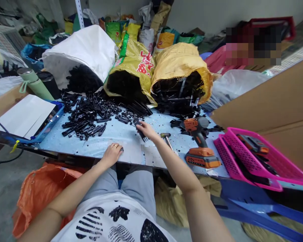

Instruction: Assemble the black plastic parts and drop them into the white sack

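Observation:
My left hand rests near the front edge of the table, its fingers closed on a small black plastic part that shows at the fingertips. Farther forward and to the right, my right hand is closed round a dark, elongated black plastic part, held tilted above the blue tabletop. Its exact shape is blurred. Beyond both hands lies a heap of black plastic parts, with small metal pieces among them. A small hammer lies just right of my right hand, partly behind the forearm.
An orange cordless drill stands on its battery at the right, beside pink baskets. Behind the heap, a white sack, a green-yellow sack and a yellow sack open toward me. A blue tray with papers sits left.

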`<state>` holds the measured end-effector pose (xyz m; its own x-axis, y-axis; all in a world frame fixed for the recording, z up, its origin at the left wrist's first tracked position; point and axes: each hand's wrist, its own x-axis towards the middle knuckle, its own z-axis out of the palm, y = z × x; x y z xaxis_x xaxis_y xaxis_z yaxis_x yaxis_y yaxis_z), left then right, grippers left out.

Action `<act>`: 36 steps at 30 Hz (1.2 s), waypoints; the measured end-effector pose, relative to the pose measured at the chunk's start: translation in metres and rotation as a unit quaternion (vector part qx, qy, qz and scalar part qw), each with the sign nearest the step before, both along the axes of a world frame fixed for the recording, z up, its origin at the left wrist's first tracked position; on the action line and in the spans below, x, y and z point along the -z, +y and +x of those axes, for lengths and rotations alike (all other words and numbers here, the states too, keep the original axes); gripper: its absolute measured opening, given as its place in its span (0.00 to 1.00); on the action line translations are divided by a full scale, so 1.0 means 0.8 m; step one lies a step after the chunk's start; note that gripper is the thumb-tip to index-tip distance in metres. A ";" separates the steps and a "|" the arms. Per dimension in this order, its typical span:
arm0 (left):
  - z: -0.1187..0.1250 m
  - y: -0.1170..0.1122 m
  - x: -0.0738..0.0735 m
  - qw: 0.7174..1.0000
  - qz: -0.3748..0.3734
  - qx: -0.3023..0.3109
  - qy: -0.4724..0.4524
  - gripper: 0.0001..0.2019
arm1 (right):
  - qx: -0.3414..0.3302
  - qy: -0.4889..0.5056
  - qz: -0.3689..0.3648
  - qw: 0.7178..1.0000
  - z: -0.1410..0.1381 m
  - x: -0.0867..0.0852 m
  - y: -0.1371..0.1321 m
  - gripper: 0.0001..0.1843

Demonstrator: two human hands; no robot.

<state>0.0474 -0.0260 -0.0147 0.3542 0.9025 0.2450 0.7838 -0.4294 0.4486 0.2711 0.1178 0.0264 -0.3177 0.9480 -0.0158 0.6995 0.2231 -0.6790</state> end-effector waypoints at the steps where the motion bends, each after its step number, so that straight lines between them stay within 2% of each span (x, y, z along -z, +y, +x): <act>1: 0.001 -0.001 0.005 1.000 0.000 -0.001 0.017 0.11 | -0.031 0.005 -0.036 0.999 -0.001 0.007 -0.027 0.25; 3: -0.003 -0.005 0.012 0.999 0.003 -0.007 0.033 0.12 | -0.060 -0.026 -0.029 0.997 -0.002 0.019 -0.076 0.24; 5: -0.010 -0.008 0.016 0.999 0.005 -0.010 0.032 0.13 | -0.054 -0.096 0.057 0.992 0.000 0.025 -0.111 0.19; 7: -0.017 -0.010 0.018 1.000 0.003 -0.002 0.025 0.13 | -0.102 -0.158 0.134 0.973 0.007 0.022 -0.129 0.20; 9: -0.023 -0.011 0.019 1.000 0.001 0.009 0.015 0.14 | -0.222 -0.178 0.161 0.945 0.015 0.015 -0.130 0.26; 12: -0.027 -0.013 0.016 1.000 -0.003 0.004 -0.021 0.14 | -0.385 -0.176 0.149 0.894 0.023 0.004 -0.114 0.30; 14: -0.028 -0.015 0.011 0.998 -0.007 -0.013 -0.067 0.14 | -0.439 -0.171 0.129 0.872 0.022 -0.002 -0.100 0.29; 17: -0.027 -0.018 -0.004 0.985 -0.016 -0.060 -0.160 0.14 | -0.477 -0.138 0.094 0.863 0.010 -0.007 -0.088 0.26; 19: -0.026 -0.019 -0.015 0.970 -0.029 -0.100 -0.221 0.15 | -0.459 -0.091 0.076 0.881 -0.002 -0.007 -0.090 0.23; 20: -0.025 -0.019 -0.021 0.960 -0.040 -0.117 -0.252 0.16 | -0.426 -0.061 0.071 0.900 -0.008 -0.005 -0.093 0.23; 22: -0.020 -0.018 -0.033 0.939 -0.075 -0.128 -0.311 0.19 | -0.320 0.024 0.051 0.946 -0.020 -0.001 -0.104 0.27; 24: -0.013 -0.016 -0.043 0.918 -0.108 -0.116 -0.363 0.20 | -0.224 0.137 -0.009 0.965 -0.033 0.005 -0.116 0.30; 25: -0.008 -0.015 -0.048 0.910 -0.118 -0.111 -0.381 0.20 | -0.195 0.198 -0.050 0.959 -0.039 0.008 -0.122 0.31; 27: 0.000 -0.012 -0.056 0.905 -0.121 -0.106 -0.394 0.20 | -0.169 0.313 -0.121 0.927 -0.050 0.011 -0.132 0.33; 29: 0.007 -0.009 -0.063 0.912 -0.108 -0.102 -0.383 0.19 | -0.139 0.389 -0.152 0.898 -0.057 0.011 -0.138 0.34; 33: 0.013 -0.005 -0.076 0.933 -0.059 -0.079 -0.346 0.18 | -0.074 0.436 -0.166 0.881 -0.056 0.005 -0.143 0.33; 36: 0.014 -0.004 -0.083 0.948 -0.022 -0.062 -0.312 0.18 | -0.089 0.420 -0.164 0.888 -0.043 0.003 -0.144 0.32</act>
<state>0.0582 -0.0296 0.0520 0.0429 0.9421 0.3326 0.4026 -0.3210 0.8573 0.2369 0.0029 0.0241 -0.4927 0.8696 0.0313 -0.1114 -0.0273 -0.9934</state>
